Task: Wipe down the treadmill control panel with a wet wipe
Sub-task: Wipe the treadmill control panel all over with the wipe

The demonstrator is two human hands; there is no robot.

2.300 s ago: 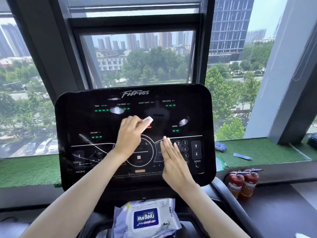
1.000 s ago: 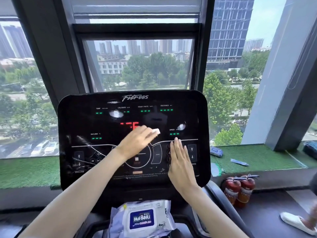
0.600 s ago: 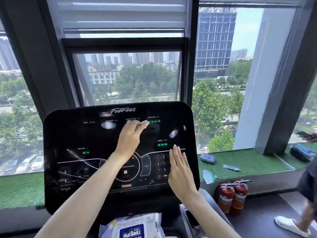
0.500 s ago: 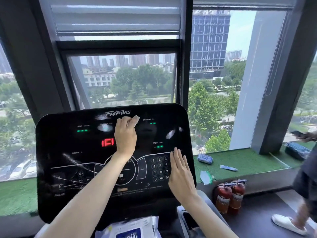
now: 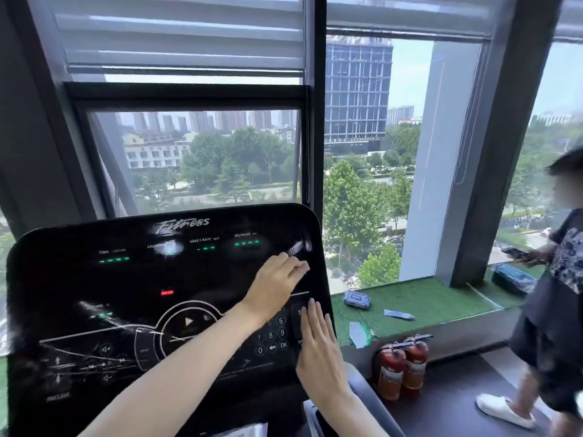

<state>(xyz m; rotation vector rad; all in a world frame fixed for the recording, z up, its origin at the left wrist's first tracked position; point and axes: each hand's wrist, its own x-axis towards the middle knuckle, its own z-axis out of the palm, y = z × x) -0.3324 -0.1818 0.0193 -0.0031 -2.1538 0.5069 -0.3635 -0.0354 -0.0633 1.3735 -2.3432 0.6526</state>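
Now the treadmill control panel (image 5: 79,294) fills the lower left of our view. It is black and shiny, with little green lights in a row near its top. Our left hand (image 5: 277,285) reaches across to about 2 o'clock on the panel. Its fingers are bent over the wet wipe (image 5: 303,266) and press it to the panel. Only a small white bit of the wipe peeks out past the fingertips, and it is blurry. Our right hand (image 5: 318,345) lies flat at about 4 o'clock on the panel. Its fingers are straight and close together, on the speed buttons just beside the number keypad (image 5: 271,337). It holds nothing.

Off the panel at 3 o'clock, a green grass ledge (image 5: 435,298) runs under the window. A blue pack of wipes (image 5: 356,299) lies on it. Below the ledge, at 4 o'clock, two red fire extinguishers (image 5: 402,370) stand side by side. At the far right another person (image 5: 561,326) stands holding a phone (image 5: 514,253), with a white slipper (image 5: 501,410) on one foot. At 12 o'clock, grey blinds (image 5: 183,33) hang partway down over the window.
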